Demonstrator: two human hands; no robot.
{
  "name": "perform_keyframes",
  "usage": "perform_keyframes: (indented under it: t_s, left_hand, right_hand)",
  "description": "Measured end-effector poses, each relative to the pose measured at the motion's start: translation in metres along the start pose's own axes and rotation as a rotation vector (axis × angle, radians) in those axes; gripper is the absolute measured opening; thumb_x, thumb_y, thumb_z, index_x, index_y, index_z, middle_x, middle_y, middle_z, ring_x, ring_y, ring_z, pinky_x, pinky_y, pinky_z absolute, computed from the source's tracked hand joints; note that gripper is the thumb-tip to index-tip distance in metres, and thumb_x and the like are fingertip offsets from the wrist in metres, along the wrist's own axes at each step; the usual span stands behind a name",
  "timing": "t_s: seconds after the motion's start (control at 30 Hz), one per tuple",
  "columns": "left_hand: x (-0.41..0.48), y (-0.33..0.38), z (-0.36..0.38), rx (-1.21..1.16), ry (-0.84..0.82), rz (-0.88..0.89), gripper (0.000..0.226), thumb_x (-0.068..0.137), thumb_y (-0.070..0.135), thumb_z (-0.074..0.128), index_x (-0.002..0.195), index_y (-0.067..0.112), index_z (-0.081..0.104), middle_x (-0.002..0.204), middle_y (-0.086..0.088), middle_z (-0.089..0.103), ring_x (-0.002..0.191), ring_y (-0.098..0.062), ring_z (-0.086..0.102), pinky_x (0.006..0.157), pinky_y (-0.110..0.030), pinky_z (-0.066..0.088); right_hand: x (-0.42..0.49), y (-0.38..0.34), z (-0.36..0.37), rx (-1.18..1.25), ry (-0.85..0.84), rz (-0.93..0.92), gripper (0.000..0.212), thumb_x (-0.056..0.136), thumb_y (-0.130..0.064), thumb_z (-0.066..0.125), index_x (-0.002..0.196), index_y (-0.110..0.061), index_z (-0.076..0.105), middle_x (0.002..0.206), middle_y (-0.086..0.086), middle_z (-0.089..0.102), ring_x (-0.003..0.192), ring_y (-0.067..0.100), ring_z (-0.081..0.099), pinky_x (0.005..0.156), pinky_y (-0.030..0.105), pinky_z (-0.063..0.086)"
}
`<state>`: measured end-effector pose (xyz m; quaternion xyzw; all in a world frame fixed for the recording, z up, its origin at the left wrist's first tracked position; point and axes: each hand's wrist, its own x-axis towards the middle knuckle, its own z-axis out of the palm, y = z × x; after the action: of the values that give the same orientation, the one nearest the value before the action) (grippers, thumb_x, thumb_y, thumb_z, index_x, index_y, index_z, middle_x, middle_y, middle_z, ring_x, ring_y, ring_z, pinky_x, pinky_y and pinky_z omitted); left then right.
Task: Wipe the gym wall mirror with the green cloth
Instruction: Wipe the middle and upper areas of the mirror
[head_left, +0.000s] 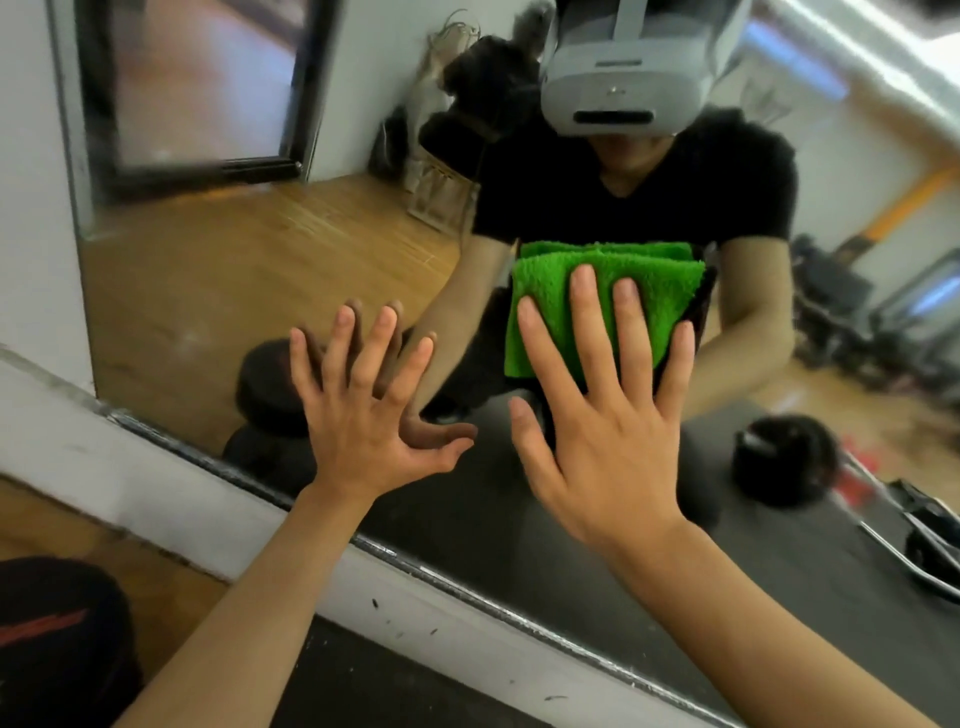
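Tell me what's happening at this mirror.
A person is wiping the gym wall mirror. The right hand presses a folded green cloth flat against the glass, fingers straight and spread. The left hand holds nothing; its spread fingers appear to touch the glass beside the cloth, low on the mirror near its bottom edge.

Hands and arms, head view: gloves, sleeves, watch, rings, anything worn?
Both bare. The left hand and right hand show no gloves, rings or markings, and the wrists carry no watch or band. Forearms are uncovered to the frame edge. The mirror reflects a black short-sleeved T-shirt ending above the elbows.
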<state>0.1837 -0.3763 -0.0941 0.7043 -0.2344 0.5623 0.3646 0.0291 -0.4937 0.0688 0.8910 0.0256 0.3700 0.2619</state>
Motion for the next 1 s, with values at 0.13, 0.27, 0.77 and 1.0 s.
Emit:
perform_keyframes:
  t_s: [0.13, 0.27, 0.77, 1.0]
  left_hand:
    - [0.000, -0.001, -0.001, -0.005, -0.001, -0.002, 0.106, 0.084, 0.088, 0.050, 0.168, 0.032, 0.019, 0.178, 0.003, 0.005, 0.164, -0.027, 0.005, 0.122, -0.073, 0.014]
    - [0.000, 0.001, 0.000, -0.019, 0.005, -0.023, 0.105, 0.084, 0.087, 0.050, 0.168, 0.033, 0.018, 0.178, 0.004, 0.004, 0.164, -0.026, 0.004, 0.121, -0.074, 0.014]
    - [-0.003, -0.001, 0.003, 0.005, 0.033, 0.011, 0.092, 0.092, 0.078, 0.044, 0.167, 0.031, 0.019, 0.178, 0.004, 0.005, 0.164, -0.027, 0.005, 0.120, -0.078, 0.013]
    - [0.000, -0.002, -0.001, 0.035, -0.009, 0.030, 0.093, 0.093, 0.076, 0.047, 0.168, 0.030, 0.018, 0.178, 0.001, 0.004, 0.164, -0.029, 0.003, 0.123, -0.074, 0.009]
  right_hand:
    - [-0.021, 0.016, 0.005, -0.052, -0.035, -0.080, 0.062, 0.107, -0.048, 0.035, 0.166, -0.030, 0.026, 0.174, 0.001, 0.003, 0.162, 0.023, 0.000, 0.128, 0.051, -0.005]
    - [-0.100, 0.043, 0.008, -0.155, -0.160, -0.039, 0.070, 0.100, -0.047, 0.044, 0.165, -0.032, 0.024, 0.176, -0.005, -0.002, 0.157, 0.026, 0.012, 0.128, 0.049, -0.004]
    - [-0.069, 0.029, -0.016, -0.052, -0.204, 0.040, 0.059, 0.109, -0.050, 0.025, 0.165, -0.032, 0.026, 0.175, -0.003, 0.004, 0.162, 0.019, -0.001, 0.129, 0.048, -0.002]
    - [0.002, 0.014, -0.017, -0.032, -0.036, 0.107, 0.061, 0.109, -0.050, 0.030, 0.166, -0.030, 0.025, 0.171, 0.003, 0.000, 0.160, 0.022, -0.004, 0.128, 0.055, -0.003]
